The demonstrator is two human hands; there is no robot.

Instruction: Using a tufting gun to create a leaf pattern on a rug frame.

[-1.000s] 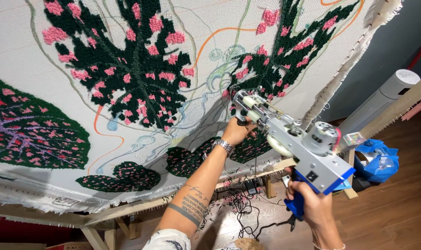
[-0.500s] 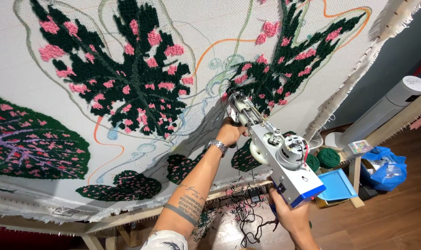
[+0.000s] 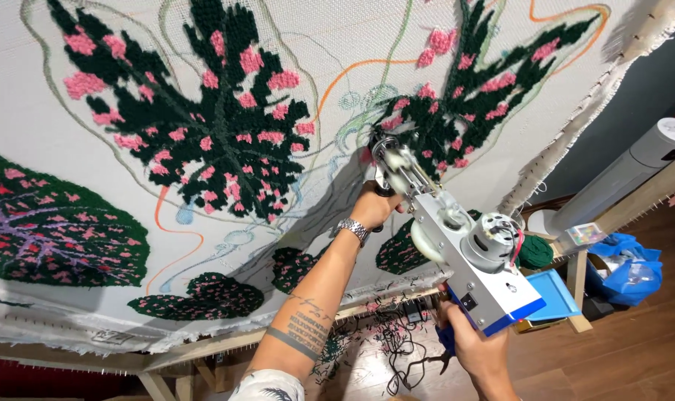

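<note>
Silver-grey metal tufting gun with blue plastic base [image 3: 463,260]: brushed matt body, shiny round motor housing; front end blurred, finish there unclear. White woven backing cloth on frame [image 3: 129,186]: matt, coarse weave, frayed fringe along edge. Dark green and pink tufted yarn leaf patches [image 3: 218,141]: thick, rough, fuzzy pile. Pale wooden frame rail [image 3: 196,347]: bare, matt. Silver metal link wristwatch [image 3: 352,229]: polished, glossy. Brown wooden plank floor [image 3: 634,349]: smooth, slight sheen. Blue plastic bag [image 3: 627,263]: crinkled, probably glossy.
</note>
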